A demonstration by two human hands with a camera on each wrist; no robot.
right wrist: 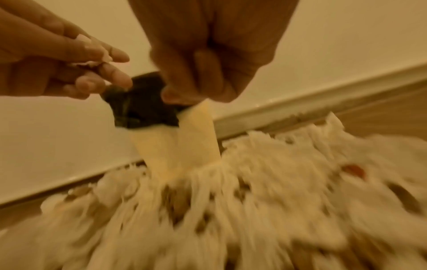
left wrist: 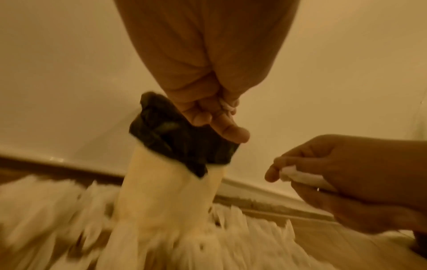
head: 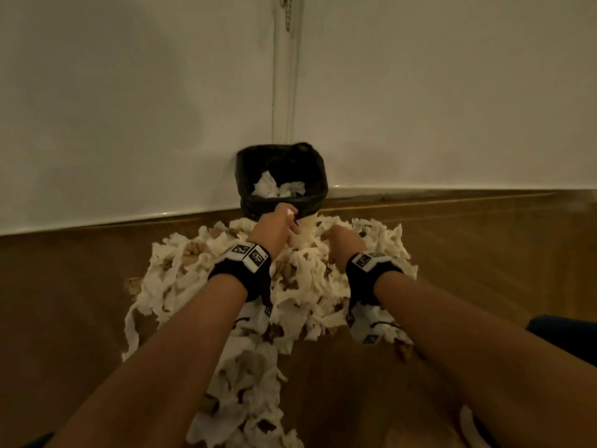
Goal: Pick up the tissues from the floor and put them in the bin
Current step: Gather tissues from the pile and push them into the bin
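Your left hand (head: 277, 228) and right hand (head: 343, 242) each pinch a white tissue scrap (left wrist: 300, 175) beside the black-lined cream bin (head: 281, 179), above the floor's tissue heap (head: 258, 305).

Both arms reach forward and down, side by side. Each wrist wears a black band with a white tag on top. The left hand (head: 274, 229) is farther out and a bit higher. Its fingers (left wrist: 233, 130) are curled and pinch a small bit of white tissue (left wrist: 227, 106). The right hand (head: 344, 244) is lower and nearer. Its fingers (left wrist: 275, 169) curl round a white tissue wad (left wrist: 300, 176).
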